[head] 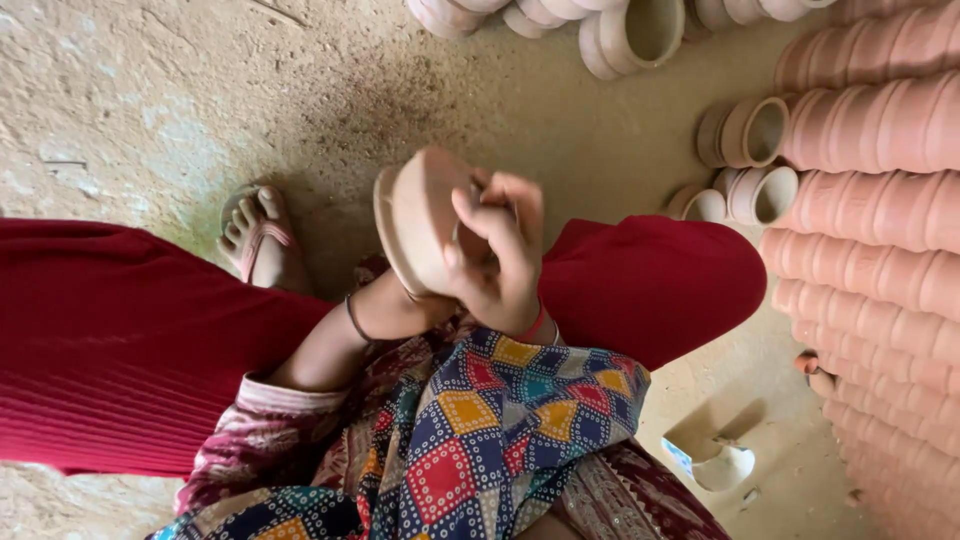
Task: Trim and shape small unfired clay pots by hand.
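A pale clay pot (420, 215) is shown held above the lap, tipped on its side with its wide rim turned to the left. It is gripped by the right hand (500, 255), whose fingers are curled closed over its rounded body. The left hand (425, 300) is mostly hidden beneath the pot; its wrist, ringed by a thin dark bangle (355, 320), is seen pressed up under the base, but whether its fingers are closed cannot be told. The inside of the pot is not shown.

The forearms are framed by a patterned sleeve (480, 430) in red, yellow and blue, and the knees by red cloth (120, 340). One sandalled foot (260, 240) is planted on the ground to the left.

The surface is a bare earthen floor (150, 90), rough and dusty, lit more strongly at the left. Along the right edge, long rows of stacked clay pots (880, 200) are laid on their sides, too many to count. Three short stacks of pots (745, 165) are seen lying between them and the knee, open mouths facing right, nothing visible inside. More pots (630, 30) are ranged along the top edge. One small white cup (722, 465) lies at lower right.
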